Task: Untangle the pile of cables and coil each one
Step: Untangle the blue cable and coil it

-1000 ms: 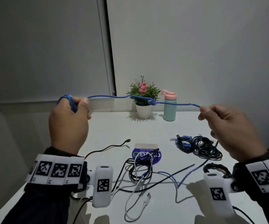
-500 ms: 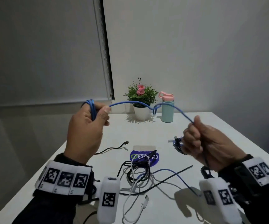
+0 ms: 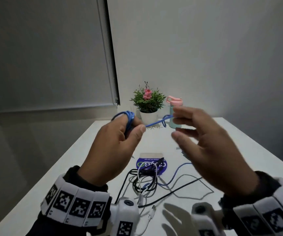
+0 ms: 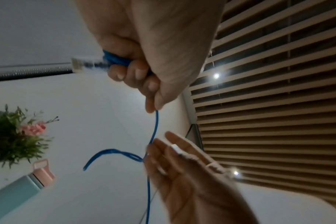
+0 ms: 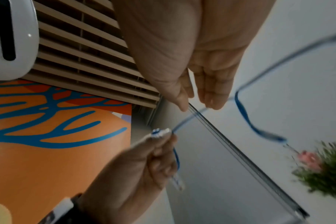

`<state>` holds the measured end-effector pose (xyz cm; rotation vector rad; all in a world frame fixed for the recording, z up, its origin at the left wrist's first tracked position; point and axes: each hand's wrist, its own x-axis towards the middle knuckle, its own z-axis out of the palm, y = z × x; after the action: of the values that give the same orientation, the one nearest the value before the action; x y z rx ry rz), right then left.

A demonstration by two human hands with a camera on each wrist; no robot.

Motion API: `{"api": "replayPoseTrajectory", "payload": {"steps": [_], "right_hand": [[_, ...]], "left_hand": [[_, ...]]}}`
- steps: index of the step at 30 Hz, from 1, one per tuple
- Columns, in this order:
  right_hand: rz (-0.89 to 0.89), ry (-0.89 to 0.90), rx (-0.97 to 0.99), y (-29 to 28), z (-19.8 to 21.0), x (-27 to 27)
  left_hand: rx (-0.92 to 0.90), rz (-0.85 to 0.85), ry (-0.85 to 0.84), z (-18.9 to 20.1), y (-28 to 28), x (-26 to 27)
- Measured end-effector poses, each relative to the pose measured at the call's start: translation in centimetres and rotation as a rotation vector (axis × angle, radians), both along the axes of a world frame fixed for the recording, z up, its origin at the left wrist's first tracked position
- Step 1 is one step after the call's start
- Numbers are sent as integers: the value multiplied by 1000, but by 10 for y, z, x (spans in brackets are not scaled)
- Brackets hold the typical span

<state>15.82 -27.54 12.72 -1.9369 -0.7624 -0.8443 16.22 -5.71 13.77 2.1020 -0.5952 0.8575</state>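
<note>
A blue network cable [image 3: 155, 123] stretches between both hands above the table. My left hand [image 3: 135, 126] grips several loops of it [image 3: 129, 116] wound around the fingers. The clear plug [image 4: 81, 65] sticks out past them in the left wrist view. My right hand [image 3: 175, 124] is held with straight, spread fingers [image 5: 213, 100], and the cable slides across their tips [image 4: 151, 145]. Beside the right hand the cable has a small kinked loop [image 3: 164, 122]. From there it drops to the tangled pile of black and white cables [image 3: 146, 183] on the table.
A potted plant [image 3: 147, 103] and a teal bottle with a pink lid [image 3: 174, 103] stand at the far edge of the white table [image 3: 89, 160]. A blue round card [image 3: 151, 165] lies behind the pile. A thin grey cable [image 3: 197, 195] trails right.
The hands have come close together. My right hand, which gripped the cable in a fist, now has its fingers straight. The span of cable between the hands is much shorter.
</note>
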Motion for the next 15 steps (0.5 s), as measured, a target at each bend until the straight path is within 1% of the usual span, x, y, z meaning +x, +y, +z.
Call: {"api": "replayPoseTrajectory", "payload": {"steps": [2, 4, 6, 8, 9, 10, 11, 13, 14, 15], "right_hand": [[13, 118, -23, 7, -8, 3], [-12, 110, 16, 9, -15, 8], [-85, 69, 76, 9, -19, 15], [-93, 153, 171, 4, -21, 22], [-54, 210, 251, 1, -21, 25], [19, 259, 356, -2, -20, 28], [122, 310, 471, -5, -18, 30], [385, 431, 667, -7, -14, 29], [482, 476, 714, -7, -13, 28], [538, 512, 719, -6, -14, 27]], "left_hand": [[-44, -183, 81, 1, -2, -3], [-97, -357, 161, 0, -4, -5], [-188, -498, 240, -3, -9, -6], [-318, -618, 367, -6, -15, -5], [-352, -669, 448, -7, -17, -5], [-338, -699, 526, -9, -19, -5], [-272, -701, 594, -11, -22, -5], [-89, -705, 702, -16, -27, -9], [-40, -746, 746, -18, -30, -11], [-42, -811, 779, -18, -32, -14]]}}
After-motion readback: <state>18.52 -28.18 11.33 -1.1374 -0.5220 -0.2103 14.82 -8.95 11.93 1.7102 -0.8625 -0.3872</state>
